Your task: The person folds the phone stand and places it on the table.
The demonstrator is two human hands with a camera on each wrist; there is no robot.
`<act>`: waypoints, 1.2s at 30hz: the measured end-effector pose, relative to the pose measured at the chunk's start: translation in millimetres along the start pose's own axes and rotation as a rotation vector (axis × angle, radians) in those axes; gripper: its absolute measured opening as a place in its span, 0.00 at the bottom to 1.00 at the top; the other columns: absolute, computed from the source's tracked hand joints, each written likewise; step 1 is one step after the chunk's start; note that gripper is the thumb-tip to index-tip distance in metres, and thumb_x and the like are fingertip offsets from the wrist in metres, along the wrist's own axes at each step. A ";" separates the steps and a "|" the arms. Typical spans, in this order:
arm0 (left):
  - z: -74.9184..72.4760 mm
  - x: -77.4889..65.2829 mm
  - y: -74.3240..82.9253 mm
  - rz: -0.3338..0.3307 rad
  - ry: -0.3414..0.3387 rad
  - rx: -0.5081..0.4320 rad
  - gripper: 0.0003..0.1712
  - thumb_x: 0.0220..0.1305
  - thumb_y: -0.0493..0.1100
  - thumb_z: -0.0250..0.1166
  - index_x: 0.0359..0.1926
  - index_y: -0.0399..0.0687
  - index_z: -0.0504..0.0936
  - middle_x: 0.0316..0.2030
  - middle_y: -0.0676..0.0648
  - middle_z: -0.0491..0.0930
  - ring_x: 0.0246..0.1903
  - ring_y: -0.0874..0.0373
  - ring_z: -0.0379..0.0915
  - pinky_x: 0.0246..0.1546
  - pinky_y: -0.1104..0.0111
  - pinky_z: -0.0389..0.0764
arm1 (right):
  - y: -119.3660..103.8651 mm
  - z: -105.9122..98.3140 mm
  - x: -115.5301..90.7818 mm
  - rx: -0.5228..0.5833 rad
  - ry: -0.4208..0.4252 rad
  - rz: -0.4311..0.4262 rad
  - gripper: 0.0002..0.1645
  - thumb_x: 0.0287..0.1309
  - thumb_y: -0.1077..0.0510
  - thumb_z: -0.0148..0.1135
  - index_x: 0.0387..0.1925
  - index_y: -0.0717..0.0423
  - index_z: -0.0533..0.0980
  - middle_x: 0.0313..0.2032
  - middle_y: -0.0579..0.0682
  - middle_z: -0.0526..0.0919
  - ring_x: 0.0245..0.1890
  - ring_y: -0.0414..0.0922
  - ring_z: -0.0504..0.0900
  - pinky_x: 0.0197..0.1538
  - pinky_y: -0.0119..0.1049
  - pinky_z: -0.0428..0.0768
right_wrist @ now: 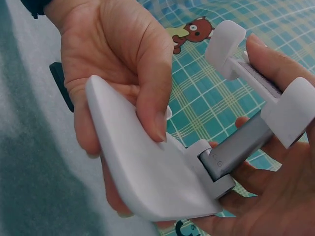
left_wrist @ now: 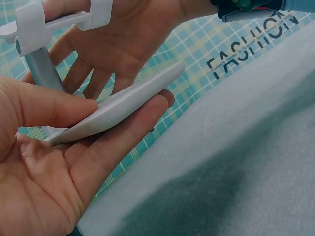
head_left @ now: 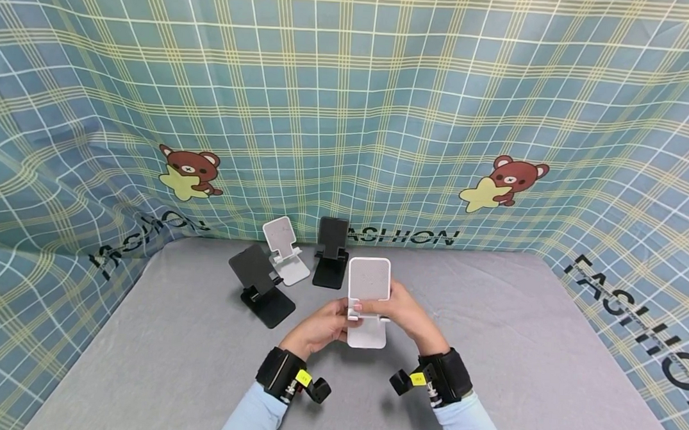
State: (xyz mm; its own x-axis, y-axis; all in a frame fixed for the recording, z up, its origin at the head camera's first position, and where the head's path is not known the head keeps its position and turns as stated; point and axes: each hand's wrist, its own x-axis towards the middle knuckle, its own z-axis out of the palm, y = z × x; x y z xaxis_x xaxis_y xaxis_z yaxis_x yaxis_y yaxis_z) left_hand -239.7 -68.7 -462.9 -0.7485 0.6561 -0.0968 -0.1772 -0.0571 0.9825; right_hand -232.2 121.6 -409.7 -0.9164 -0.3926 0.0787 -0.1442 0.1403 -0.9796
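Observation:
A white phone stand (head_left: 369,279) is held up in front of me, its back plate raised above its base. My left hand (head_left: 318,327) pinches the base (right_wrist: 142,164), with the thumb on top and fingers underneath. On the other side my right hand (head_left: 407,312) grips the upper part, its thumb lying across the plate near the lip. Between base and plate, the grey hinged arm (right_wrist: 241,145) shows in the right wrist view. Part of the plate is out of frame in the left wrist view.
Behind and left on the grey tabletop (head_left: 517,351) stand a large black phone stand (head_left: 253,269), a small white phone stand (head_left: 280,236) and another black phone stand (head_left: 333,238). A plaid curtain (head_left: 337,112) with bear prints encloses the back and sides.

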 end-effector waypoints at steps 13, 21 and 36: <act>-1.3 -1.2 -0.6 -0.005 -0.001 -0.014 0.31 0.68 0.35 0.53 0.68 0.35 0.55 0.57 0.38 0.72 0.48 0.55 0.77 0.47 0.59 0.81 | 7.3 1.3 3.6 -0.039 0.052 -0.027 0.34 0.45 0.58 0.74 0.54 0.62 0.71 0.42 0.58 0.81 0.39 0.45 0.80 0.41 0.39 0.78; 2.6 -0.8 -0.5 0.008 -0.038 -0.030 0.31 0.67 0.33 0.52 0.69 0.34 0.54 0.56 0.38 0.72 0.46 0.57 0.78 0.43 0.64 0.82 | 14.5 4.8 7.5 -0.103 0.190 -0.108 0.27 0.45 0.61 0.74 0.50 0.61 0.77 0.43 0.59 0.83 0.40 0.41 0.80 0.45 0.36 0.77; 9.0 0.6 -2.6 -0.009 -0.024 0.002 0.31 0.67 0.33 0.53 0.68 0.33 0.55 0.57 0.36 0.71 0.48 0.55 0.77 0.46 0.61 0.81 | -19.0 11.2 -3.8 -0.215 0.283 -0.198 0.14 0.44 0.68 0.71 0.37 0.65 0.79 0.38 0.61 0.85 0.36 0.31 0.79 0.44 0.33 0.77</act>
State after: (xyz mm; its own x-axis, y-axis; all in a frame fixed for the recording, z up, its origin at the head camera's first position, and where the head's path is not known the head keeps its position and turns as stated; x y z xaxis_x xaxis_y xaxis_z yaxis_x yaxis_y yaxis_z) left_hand -234.0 -61.4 -464.1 -0.7311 0.6747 -0.1013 -0.1824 -0.0502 0.9819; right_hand -221.8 110.2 -393.5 -0.9251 -0.1701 0.3395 -0.3760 0.2855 -0.8815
